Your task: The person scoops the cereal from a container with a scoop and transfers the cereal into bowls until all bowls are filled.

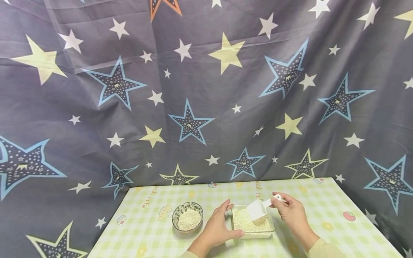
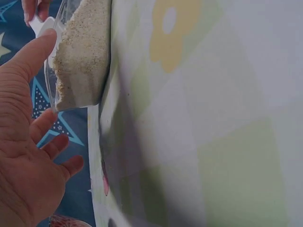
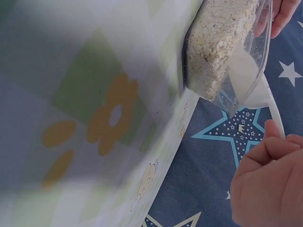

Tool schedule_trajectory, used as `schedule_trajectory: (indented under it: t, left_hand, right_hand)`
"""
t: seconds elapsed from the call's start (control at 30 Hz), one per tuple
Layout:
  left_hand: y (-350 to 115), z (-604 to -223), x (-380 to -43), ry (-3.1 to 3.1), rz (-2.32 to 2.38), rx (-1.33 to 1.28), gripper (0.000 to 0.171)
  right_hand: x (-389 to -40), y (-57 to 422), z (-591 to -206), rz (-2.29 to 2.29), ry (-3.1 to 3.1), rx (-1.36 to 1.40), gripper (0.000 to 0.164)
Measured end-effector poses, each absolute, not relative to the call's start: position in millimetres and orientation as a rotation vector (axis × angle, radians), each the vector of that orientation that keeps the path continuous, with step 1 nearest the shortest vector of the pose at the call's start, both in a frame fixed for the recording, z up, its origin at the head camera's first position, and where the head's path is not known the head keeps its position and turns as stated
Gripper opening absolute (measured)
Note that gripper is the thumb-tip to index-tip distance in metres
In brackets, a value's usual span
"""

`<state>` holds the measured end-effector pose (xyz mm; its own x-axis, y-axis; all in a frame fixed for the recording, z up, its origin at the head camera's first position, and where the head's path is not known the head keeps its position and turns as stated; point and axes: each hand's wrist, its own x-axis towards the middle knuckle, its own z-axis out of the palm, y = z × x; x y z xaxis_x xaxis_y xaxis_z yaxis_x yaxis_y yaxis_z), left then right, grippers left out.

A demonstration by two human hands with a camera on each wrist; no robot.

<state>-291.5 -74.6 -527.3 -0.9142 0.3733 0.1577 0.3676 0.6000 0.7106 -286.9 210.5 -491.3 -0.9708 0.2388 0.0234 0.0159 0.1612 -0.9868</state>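
Note:
A clear rectangular glass container (image 1: 255,234) holds pale rolled oats (image 1: 240,218). My right hand (image 1: 292,213) pinches the handle of a white measuring scoop (image 1: 257,209) between thumb and fingers. The scoop's cup is tilted with its edge down in the oats, inside the container; in the right wrist view the scoop (image 3: 248,78) shows through the clear wall. My left hand (image 1: 217,227) spans the container's left side, thumb extended at the near rim and the other fingers loosely spread. In the left wrist view, the thumb of the left hand (image 2: 23,118) lies along the rim.
Left of my left hand stands a patterned glass bowl (image 1: 187,229) with more oats in it. A green-and-white checked tablecloth (image 1: 322,200) covers the table. Behind its far edge hangs a dark curtain (image 1: 206,86) printed with stars.

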Motion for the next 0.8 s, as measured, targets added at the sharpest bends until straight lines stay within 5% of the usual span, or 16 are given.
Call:
schedule_trajectory:
  t: [0.8]
  left_hand:
    - [-74, -524, -291, 2.819, 1.192, 0.592, 0.123]
  right_hand:
    - [-300, 209, -503, 2.063, -2.418, -0.131, 0.051]
